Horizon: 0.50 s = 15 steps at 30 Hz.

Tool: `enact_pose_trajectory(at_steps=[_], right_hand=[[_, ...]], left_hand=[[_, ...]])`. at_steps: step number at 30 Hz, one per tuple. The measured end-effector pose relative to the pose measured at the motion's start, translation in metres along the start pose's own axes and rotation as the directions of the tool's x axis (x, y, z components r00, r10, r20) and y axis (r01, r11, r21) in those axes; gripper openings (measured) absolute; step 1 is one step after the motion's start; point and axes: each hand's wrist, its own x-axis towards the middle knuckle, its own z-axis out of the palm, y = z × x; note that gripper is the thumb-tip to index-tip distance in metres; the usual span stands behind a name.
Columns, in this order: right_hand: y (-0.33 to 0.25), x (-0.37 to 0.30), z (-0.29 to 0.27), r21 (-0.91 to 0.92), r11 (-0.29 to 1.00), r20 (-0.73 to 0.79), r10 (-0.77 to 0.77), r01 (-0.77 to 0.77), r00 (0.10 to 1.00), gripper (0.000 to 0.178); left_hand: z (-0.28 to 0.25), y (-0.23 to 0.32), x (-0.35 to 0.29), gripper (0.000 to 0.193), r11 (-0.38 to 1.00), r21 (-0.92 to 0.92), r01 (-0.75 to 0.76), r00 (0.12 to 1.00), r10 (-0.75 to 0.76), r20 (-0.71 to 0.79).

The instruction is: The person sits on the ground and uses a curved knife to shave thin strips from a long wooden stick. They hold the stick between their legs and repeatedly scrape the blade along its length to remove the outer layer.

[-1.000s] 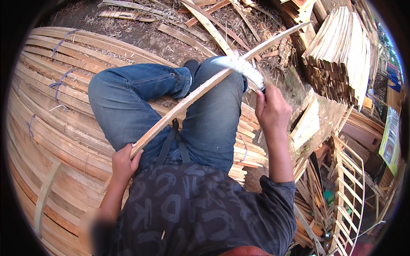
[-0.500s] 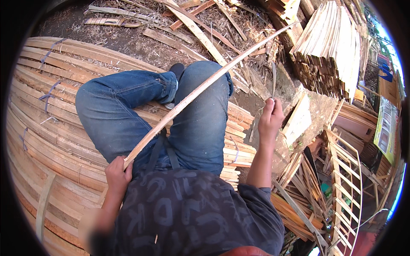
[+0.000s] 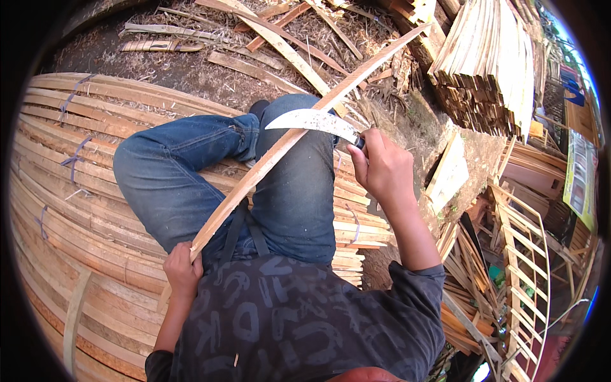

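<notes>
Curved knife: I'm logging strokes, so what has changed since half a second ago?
The right hand swung the curved knife leftward, from right of the wooden strip to across it in view. The left hand still grips the strip's near end.

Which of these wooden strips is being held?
The long, pale wooden strip slanting across the blue denim jeans: the left hand grips its near end, while other strips lie stacked or scattered.

so the bare left hand (image 3: 183, 270) is curled tight in close, while the bare right hand (image 3: 385, 167) is fisted way farther forward
</notes>
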Motion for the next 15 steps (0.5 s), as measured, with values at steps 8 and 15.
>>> enact_pose_trajectory(at_steps=[8, 15], right_hand=[[0.043, 0.021, -0.001, -0.186, 0.977, -0.081, -0.118, 0.101, 0.99, 0.035], [0.273, -0.018, -0.068, -0.271, 0.536, -0.298, 0.743, -0.8, 0.599, 0.059]], left_hand=[[0.001, -0.005, 0.0, 0.014, 1.0, -0.012, 0.016, 1.0, -0.016, 0.003], [0.003, -0.007, 0.004, 0.015, 0.999, -0.032, 0.0, 1.0, -0.001, -0.016]])
